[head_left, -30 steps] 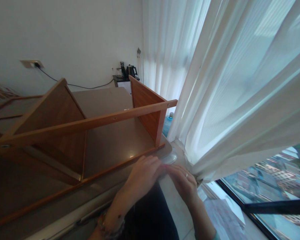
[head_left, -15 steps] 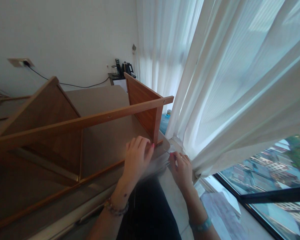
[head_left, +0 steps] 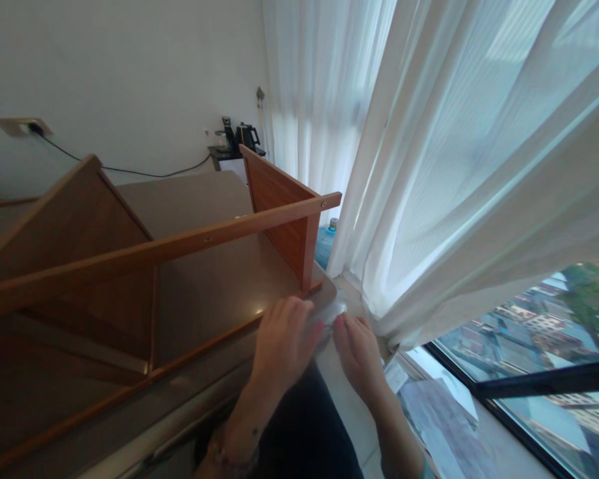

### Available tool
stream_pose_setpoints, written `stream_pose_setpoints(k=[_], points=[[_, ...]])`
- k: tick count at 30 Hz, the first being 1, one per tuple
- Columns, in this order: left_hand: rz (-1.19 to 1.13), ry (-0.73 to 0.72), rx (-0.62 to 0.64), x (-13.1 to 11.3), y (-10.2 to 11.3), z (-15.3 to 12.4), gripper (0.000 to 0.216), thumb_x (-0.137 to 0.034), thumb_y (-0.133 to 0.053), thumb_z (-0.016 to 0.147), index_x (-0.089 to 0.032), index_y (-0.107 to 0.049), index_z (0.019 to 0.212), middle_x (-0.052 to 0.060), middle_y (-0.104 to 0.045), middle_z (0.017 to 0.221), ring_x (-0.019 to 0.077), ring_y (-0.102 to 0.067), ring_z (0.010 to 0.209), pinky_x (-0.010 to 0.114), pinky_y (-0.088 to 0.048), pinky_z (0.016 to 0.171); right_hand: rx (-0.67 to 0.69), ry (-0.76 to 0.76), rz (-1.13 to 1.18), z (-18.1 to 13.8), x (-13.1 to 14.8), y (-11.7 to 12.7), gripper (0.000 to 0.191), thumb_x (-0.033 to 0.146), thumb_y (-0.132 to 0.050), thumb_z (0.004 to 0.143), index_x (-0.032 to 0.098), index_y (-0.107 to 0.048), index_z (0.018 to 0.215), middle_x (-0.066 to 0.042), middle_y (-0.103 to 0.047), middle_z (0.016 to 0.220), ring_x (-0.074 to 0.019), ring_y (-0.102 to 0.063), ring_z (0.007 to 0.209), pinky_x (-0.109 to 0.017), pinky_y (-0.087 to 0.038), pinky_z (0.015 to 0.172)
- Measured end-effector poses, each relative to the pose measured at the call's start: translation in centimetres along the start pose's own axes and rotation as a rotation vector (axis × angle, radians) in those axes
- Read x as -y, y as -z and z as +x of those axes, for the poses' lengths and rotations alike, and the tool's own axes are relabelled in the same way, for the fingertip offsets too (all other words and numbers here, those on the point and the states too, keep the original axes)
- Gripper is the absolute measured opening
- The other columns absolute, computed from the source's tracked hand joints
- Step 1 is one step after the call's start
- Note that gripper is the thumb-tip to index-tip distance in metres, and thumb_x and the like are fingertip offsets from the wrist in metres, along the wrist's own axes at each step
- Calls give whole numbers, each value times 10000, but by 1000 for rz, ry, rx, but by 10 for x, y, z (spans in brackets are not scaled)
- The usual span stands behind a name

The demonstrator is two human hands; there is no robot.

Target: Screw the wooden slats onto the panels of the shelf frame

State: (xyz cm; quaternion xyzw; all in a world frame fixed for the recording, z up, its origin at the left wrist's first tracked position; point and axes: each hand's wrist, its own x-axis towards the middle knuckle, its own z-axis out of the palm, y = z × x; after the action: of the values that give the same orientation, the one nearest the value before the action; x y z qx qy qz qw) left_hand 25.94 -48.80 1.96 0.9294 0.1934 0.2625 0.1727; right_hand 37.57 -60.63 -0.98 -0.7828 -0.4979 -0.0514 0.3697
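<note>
My left hand point(head_left: 287, 342) is in front of the near corner of a wooden frame, its fingers curled and the thumb side smeared by motion. Close beside it on the right, my right hand point(head_left: 359, 352) has its fingertips pinched together. A clear, crinkled plastic bag point(head_left: 337, 308) shows between and just beyond the two hands, touching the right fingertips. What the left fingers hold is too blurred to make out. The wooden frame point(head_left: 249, 227), with slanted panels and long rails, lies on its side on a beige-topped table point(head_left: 214, 293); a screw hole shows near the rail's end.
White curtains point(head_left: 409, 166) hang on the right beside a window point(head_left: 539, 386). A blue water jug point(head_left: 325, 243) stands on the floor behind the table corner. Papers point(head_left: 444, 419) lie by the window. A black kettle point(head_left: 247, 135) stands at the back; a cable point(head_left: 144, 174) runs along the wall.
My hands have come closer together; the left has moved down and to the right. A thin piece seen at my right fingertips no longer shows. The view has shifted slightly right.
</note>
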Motion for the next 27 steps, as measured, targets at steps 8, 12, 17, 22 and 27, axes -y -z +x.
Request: stream_pose_setpoints(k=[8, 12, 17, 22, 27], points=[[-1011, 331, 406, -31, -23, -36, 431, -511, -344, 972, -181, -486, 734, -5, -477, 665, 116, -435, 609, 252, -348, 589, -111, -93, 267, -26, 15, 10, 297, 326, -400, 988, 222, -471, 720, 9, -536, 643, -144, -508, 617, -265, -388, 579], [-1150, 495, 422, -19, -23, -35, 519, -601, -351, 927, -180, -431, 634, -32, -378, 573, 96, -358, 528, 239, -305, 539, -284, 38, 139, -42, 4, 5, 161, 309, -598, 905, 245, -528, 1035, 0, -641, 798, -163, -571, 694, -311, -451, 662], [-669, 431, 368, -19, -24, -40, 476, -548, -360, 937, -176, -536, 699, 9, -531, 634, 139, -505, 618, 257, -359, 620, -284, 316, -159, -51, 6, 6, 362, 105, -575, 899, 231, -551, 1238, -46, -693, 959, -170, -596, 823, -342, -472, 786], [-691, 338, 467, -30, -19, -46, 483, -549, -340, 930, -172, -628, 842, 72, -686, 804, 203, -655, 792, 256, -488, 728, -342, 267, -76, -52, 3, 0, 275, 150, -541, 935, 201, -592, 1201, -53, -678, 888, -162, -575, 784, -299, -515, 700], [-637, 310, 293, -20, -13, -42, 456, -563, -361, 936, -196, -606, 821, 16, -667, 722, 151, -643, 666, 201, -508, 611, -301, 205, 112, -47, 2, -2, 155, 221, -528, 957, 211, -672, 1011, -36, -690, 803, -144, -597, 730, -272, -517, 660]])
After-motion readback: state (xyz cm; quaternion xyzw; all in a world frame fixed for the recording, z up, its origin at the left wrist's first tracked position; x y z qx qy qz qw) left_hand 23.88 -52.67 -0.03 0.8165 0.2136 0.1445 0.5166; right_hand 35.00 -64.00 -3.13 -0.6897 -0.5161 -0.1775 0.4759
